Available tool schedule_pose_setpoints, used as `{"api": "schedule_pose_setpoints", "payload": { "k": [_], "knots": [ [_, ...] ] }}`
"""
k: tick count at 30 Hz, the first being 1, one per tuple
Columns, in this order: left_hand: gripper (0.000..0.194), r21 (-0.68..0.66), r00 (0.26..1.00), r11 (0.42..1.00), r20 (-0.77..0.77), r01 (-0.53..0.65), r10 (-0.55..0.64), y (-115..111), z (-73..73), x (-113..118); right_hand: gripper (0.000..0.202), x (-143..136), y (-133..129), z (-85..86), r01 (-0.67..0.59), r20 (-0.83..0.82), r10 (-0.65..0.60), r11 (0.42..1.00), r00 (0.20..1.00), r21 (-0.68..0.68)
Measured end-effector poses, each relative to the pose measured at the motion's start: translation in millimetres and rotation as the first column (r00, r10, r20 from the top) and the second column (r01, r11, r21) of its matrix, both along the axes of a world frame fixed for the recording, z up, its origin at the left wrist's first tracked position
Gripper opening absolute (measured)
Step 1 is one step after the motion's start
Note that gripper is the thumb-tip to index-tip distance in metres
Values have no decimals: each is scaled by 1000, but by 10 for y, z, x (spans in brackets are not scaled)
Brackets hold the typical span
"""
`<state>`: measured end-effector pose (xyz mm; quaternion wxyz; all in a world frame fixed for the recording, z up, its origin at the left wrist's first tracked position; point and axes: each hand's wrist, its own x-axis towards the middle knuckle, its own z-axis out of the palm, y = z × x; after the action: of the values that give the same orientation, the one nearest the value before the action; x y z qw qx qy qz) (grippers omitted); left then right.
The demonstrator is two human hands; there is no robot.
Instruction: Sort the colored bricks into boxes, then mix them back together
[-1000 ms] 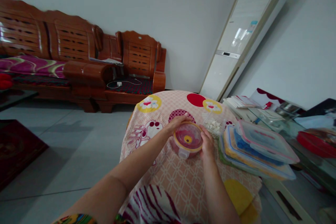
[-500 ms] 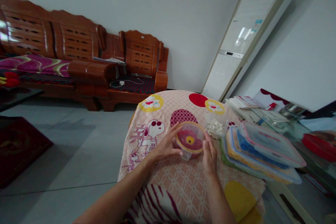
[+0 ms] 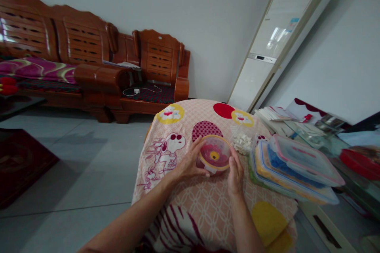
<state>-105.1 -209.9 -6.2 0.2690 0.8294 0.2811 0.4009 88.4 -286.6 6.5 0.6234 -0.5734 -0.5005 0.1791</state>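
Note:
A round, see-through food container (image 3: 221, 168) with a yellow-rimmed lid (image 3: 218, 146) stands on the cloth-covered table before me. Pinkish-red contents show through it, and a yellow ring with a dark middle is at its centre. My left hand (image 3: 191, 162) curves round the left side, its thumb along the front near a clear clip flap. On the opposite side, the fingers of my right hand (image 3: 236, 172) press against the rim and wall. Just behind my right fingers lies a clear bag of small white pieces (image 3: 242, 142).
A stack of flat lidded boxes (image 3: 297, 170) with blue and yellow contents stands on the right. The patterned tablecloth (image 3: 208, 205) covers the round table. Beyond are a wooden sofa (image 3: 86, 43), a tall white air conditioner (image 3: 255, 71) and a glass shelf with papers (image 3: 273, 114).
The clear front flap, which stuck out lower before, now sits closer to the container wall. Both hands keep their places, and the whole view has shifted slightly.

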Motion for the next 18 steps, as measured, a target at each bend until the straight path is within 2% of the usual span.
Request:
{"api": "schedule_pose_setpoints", "payload": {
  "k": [6, 9, 13, 18],
  "knots": [
    [109, 32, 1000, 999, -12, -17, 17, 21, 5, 3, 56, -8, 8, -24, 5, 10, -5, 1000, 1000, -4],
    [110, 2, 1000, 1000, -5, -11, 11, 16, 18, 6, 56, -20, 8, -7, 16, 8, -16, 1000, 1000, -7],
    [125, -143, 995, 990, 95, 15, -1, 3, -25, 24, 55, -22, -6, 1, 3, -17, -3, 1000, 1000, -8],
    [141, -342, 949, 930, 316, 137, -24, 7, -170, 69, 57, 44, -23, -56, -45, -41, 43, 999, 998, -27]
  ]
}}
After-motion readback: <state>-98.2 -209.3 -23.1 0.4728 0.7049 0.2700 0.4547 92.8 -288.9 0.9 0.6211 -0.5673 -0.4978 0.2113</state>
